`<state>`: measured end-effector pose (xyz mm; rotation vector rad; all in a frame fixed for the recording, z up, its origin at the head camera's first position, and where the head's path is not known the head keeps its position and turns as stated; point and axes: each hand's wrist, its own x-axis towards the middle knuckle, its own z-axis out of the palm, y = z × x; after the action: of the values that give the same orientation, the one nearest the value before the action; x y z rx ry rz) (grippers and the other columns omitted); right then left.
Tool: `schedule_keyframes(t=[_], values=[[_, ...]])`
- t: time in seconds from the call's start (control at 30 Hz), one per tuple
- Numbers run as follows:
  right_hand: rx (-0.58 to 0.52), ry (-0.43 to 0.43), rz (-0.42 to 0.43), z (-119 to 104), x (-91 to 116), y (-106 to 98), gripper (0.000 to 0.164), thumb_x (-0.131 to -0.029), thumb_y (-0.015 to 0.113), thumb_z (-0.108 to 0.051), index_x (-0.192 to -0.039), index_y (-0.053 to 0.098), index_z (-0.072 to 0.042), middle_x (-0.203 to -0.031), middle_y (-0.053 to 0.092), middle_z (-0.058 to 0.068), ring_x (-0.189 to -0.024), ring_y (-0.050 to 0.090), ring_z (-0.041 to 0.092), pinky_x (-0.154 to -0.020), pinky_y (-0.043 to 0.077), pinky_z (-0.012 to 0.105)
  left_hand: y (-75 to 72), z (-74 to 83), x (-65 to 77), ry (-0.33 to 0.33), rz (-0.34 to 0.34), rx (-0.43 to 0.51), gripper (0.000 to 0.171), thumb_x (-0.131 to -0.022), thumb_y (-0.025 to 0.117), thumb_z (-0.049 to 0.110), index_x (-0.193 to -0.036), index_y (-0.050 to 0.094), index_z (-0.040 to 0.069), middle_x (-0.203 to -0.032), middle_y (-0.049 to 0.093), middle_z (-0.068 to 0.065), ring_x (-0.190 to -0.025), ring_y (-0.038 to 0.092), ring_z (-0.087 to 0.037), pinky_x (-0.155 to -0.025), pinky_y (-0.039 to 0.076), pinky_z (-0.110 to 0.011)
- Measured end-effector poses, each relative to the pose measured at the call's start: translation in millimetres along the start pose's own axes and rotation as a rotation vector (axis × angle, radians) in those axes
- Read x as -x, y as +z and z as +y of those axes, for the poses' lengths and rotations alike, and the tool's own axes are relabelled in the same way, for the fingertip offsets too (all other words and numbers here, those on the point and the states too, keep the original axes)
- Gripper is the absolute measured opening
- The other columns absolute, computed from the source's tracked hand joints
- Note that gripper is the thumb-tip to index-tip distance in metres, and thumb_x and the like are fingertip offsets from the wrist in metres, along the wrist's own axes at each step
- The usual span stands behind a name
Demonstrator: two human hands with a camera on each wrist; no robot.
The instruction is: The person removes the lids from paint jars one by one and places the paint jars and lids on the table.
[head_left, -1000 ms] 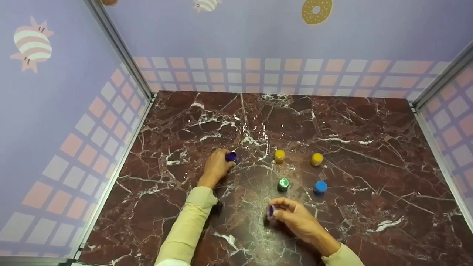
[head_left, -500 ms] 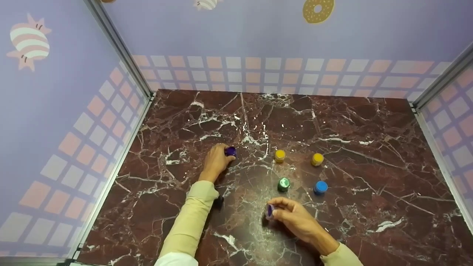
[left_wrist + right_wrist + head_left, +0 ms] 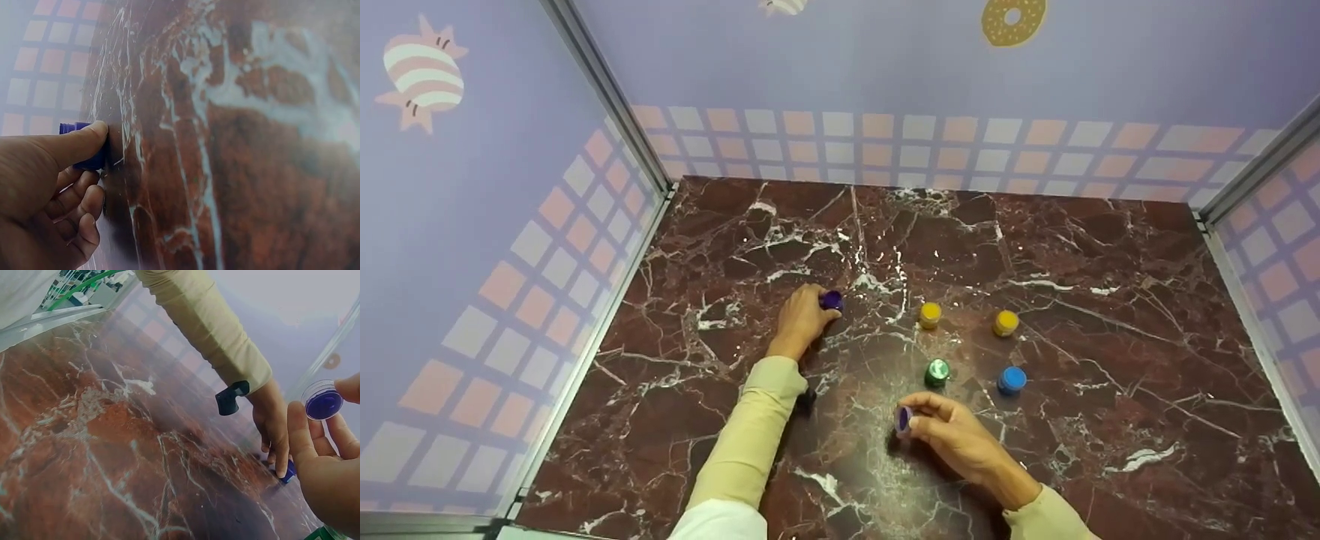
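Note:
A small purple paint jar (image 3: 832, 301), its top uncovered, stands on the marble-patterned table at left of centre. My left hand (image 3: 801, 322) grips it from the left side; the left wrist view shows the thumb along the wall of the jar (image 3: 93, 149). Nearer the front, my right hand (image 3: 964, 442) pinches a clear round lid (image 3: 904, 422) on its edge, raised off the table. Purple paint coats the inside of this lid (image 3: 324, 404), as the right wrist view shows. Part of the jar is hidden behind the left fingers.
Two yellow paint jars (image 3: 930, 316) (image 3: 1006, 324) stand right of the left hand. A green jar (image 3: 937, 373) and a blue jar (image 3: 1012, 380) stand just beyond the right hand. Patterned panels (image 3: 915, 150) wall the table at the back and sides.
My left hand has slid the purple jar a little farther from me. The right hand, still holding the lid, has shifted slightly left and away from me.

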<state>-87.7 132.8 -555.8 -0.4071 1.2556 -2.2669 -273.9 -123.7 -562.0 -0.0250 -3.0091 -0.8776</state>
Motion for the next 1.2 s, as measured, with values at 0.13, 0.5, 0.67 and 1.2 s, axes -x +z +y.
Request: schedule_keyframes(t=[0.13,0.5,0.67,1.2], values=[[-0.026,-0.012,0.015,0.4,-4.2,3.5,0.041,-0.088,0.056,-0.001,-0.121,0.04,0.018,-0.109,0.053,0.02,-0.098,0.051,0.033,-0.094,0.036,0.054,-0.8,0.1,-0.7,0.002,-0.009,-0.003,0.043,-0.072,0.08,0.028,-0.107,0.064,0.008,-0.104,0.061,-0.008,-0.098,0.058,-0.03,-0.085,0.043,-0.041],[-0.02,-0.012,0.112,-6.1,-23.9,12.5,0.046,-0.084,0.059,0.004,-0.124,0.04,0.019,-0.119,0.044,0.035,-0.102,0.052,0.034,-0.098,0.032,0.053,-2.4,-0.1,-2.0,-0.001,-0.024,-0.001,0.043,-0.071,0.08,0.029,-0.107,0.065,0.01,-0.104,0.062,-0.008,-0.097,0.058,-0.03,-0.085,0.044,-0.042],[-0.021,-0.054,0.13,-12.7,-37.2,13.3,0.046,-0.083,0.059,0.005,-0.123,0.042,0.019,-0.106,0.058,0.019,-0.093,0.059,0.025,-0.091,0.042,0.041,-3.2,2.9,-4.7,-0.001,-0.035,-0.007,0.044,-0.072,0.08,0.03,-0.107,0.064,0.009,-0.105,0.062,-0.008,-0.097,0.058,-0.03,-0.085,0.043,-0.041],[-0.01,-0.194,0.217,-26.6,-81.4,30.4,0.048,-0.081,0.065,0.001,-0.121,0.044,0.018,-0.109,0.054,0.024,-0.095,0.056,0.026,-0.084,0.047,0.033,-2.9,-1.6,-4.0,0.003,-0.045,-0.031,0.045,-0.072,0.079,0.032,-0.108,0.064,0.008,-0.108,0.063,-0.009,-0.101,0.057,-0.028,-0.092,0.037,-0.043]])
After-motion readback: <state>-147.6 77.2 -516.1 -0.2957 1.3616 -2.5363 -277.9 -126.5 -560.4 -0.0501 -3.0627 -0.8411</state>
